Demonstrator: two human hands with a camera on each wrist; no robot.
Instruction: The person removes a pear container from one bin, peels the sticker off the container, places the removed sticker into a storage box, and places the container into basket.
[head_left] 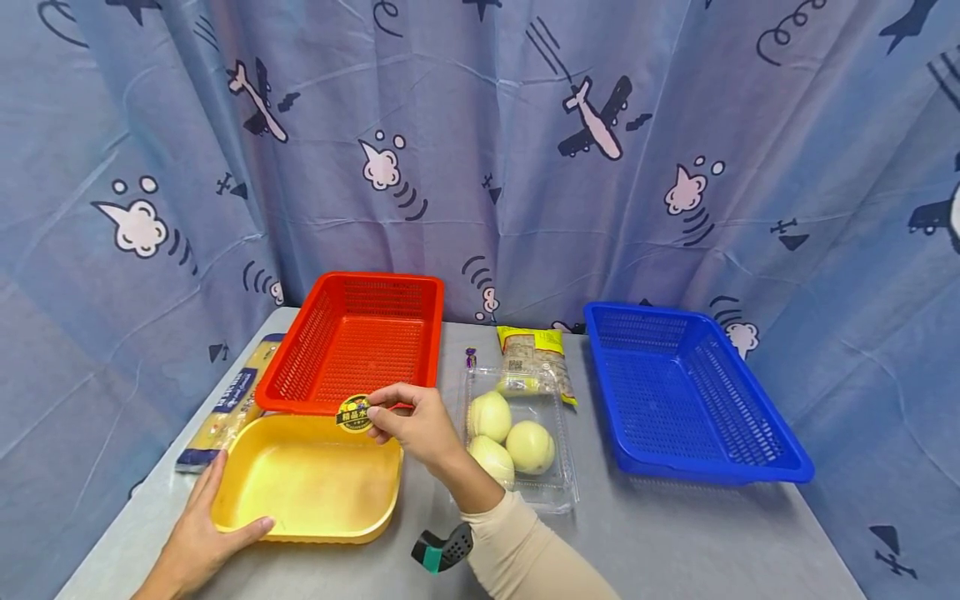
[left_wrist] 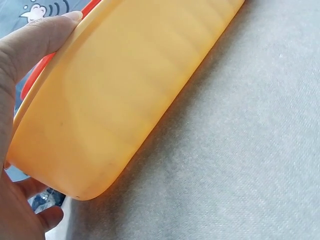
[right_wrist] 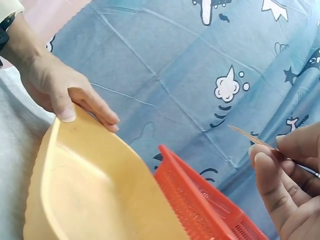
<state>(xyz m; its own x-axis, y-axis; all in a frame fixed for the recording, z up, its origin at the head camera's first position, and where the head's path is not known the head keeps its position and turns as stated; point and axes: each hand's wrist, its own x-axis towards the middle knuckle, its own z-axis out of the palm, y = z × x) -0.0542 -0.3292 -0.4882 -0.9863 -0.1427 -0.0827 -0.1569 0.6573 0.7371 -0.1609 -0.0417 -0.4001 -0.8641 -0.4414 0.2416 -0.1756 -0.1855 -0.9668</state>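
A shallow yellow plastic basin [head_left: 315, 487] sits at the front left of the table. At its left end my left hand [head_left: 197, 537] grips the rim; in the left wrist view the thumb lies over the edge and the other fingers go round the outside. My right hand [head_left: 420, 423] pinches a round black-and-yellow label [head_left: 351, 414] with printed characters between thumb and fingers, above the basin's back right rim. Seen edge-on in the right wrist view, the label [right_wrist: 245, 133] looks thin and flat.
Behind the basin stands a red basket [head_left: 375, 342], with a long yellow-and-blue packet [head_left: 236, 392] at left. Pale round fruits [head_left: 530, 447] lie in a clear plastic box [head_left: 558, 492]. Beyond are a yellow-topped bag [head_left: 536, 350] and a small purple wrapper [head_left: 471, 357]. A blue basket [head_left: 675, 400] stands right.
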